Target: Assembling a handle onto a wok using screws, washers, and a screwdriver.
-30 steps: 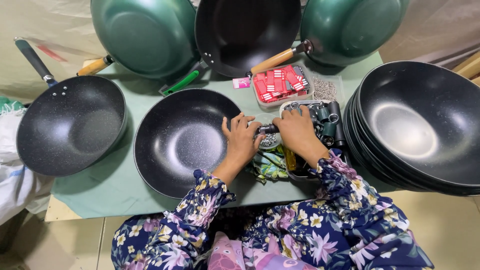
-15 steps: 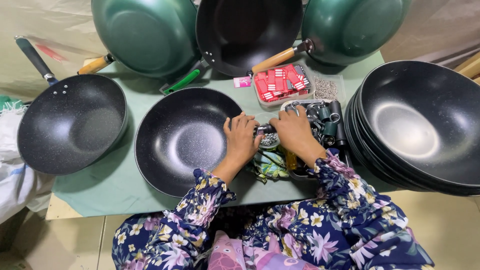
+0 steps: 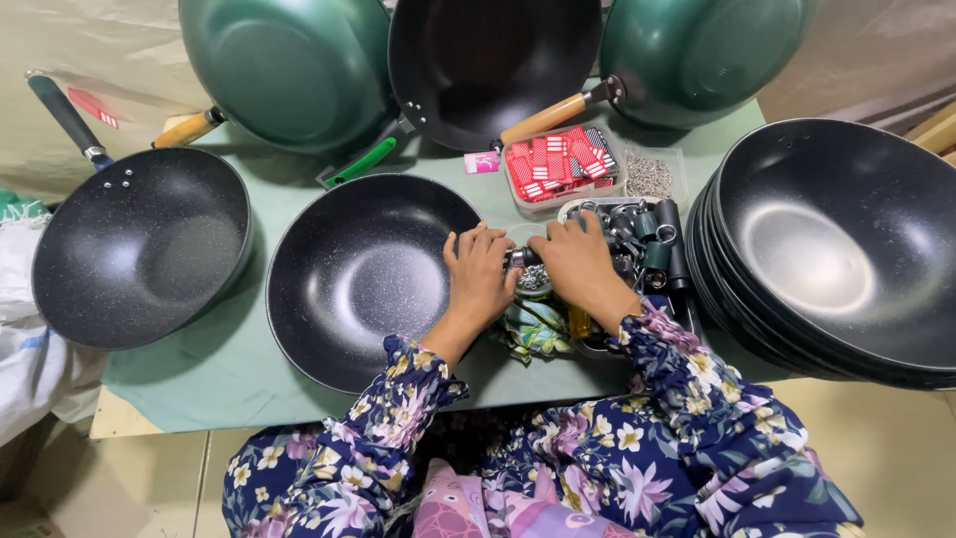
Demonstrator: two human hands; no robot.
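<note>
Looking down, I see a green-covered table (image 3: pixel 229 369) set against pale sheeting. My left hand (image 3: pixel 481 276) curls over the rim of the black handleless wok (image 3: pixel 363 279) at centre, while my right hand (image 3: pixel 573 264) pinches a small metal fitting (image 3: pixel 520 258) just beside it.

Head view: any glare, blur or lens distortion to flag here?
Head view: a bright glare patch sits inside the top pan of the stacked pans, a softer sheen in the handleless black pan; the hands, left hand and right hand, look sharp; wide-angle bending shows toward the edges.
</note>
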